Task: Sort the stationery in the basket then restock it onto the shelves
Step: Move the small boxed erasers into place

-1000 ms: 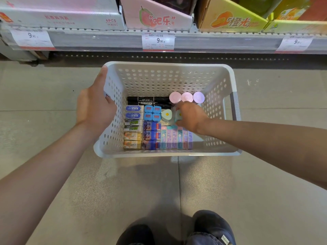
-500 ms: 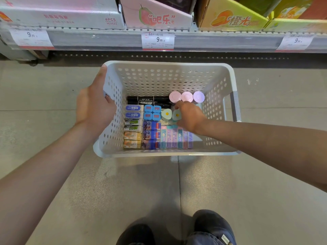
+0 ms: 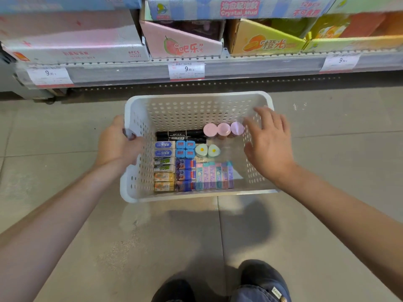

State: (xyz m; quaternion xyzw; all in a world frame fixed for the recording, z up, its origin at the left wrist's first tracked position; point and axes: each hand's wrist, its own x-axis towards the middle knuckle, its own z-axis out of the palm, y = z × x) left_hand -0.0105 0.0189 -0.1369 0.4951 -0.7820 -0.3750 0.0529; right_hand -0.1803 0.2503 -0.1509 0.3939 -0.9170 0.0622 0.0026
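Note:
A white perforated basket [image 3: 196, 105] stands on the floor below the shelf [image 3: 250, 68]. Sorted stationery lies inside: black markers [image 3: 183, 134] at the back, three round pink and lilac tubs [image 3: 223, 129], boxed erasers [image 3: 164, 164] in a left column, blue cubes [image 3: 185, 148], two egg-shaped erasers [image 3: 207, 150] and a row of pastel packs [image 3: 214, 175] in front. My left hand [image 3: 117, 142] grips the basket's left rim. My right hand [image 3: 270, 142] hovers with spread fingers over the basket's right wall, holding nothing.
The bottom shelf holds display boxes: a white one [image 3: 74, 44] at left, a pink one [image 3: 183, 43] in the middle, a yellow one [image 3: 266, 40] at right, with price tags [image 3: 186, 69] on the edge. My shoes [image 3: 259, 282] stand on the tiled floor near the basket.
My right hand has lifted off the egg-shaped erasers and moved right to the basket's right wall, fingers spread. The view has tilted up and shows more of the shelf.

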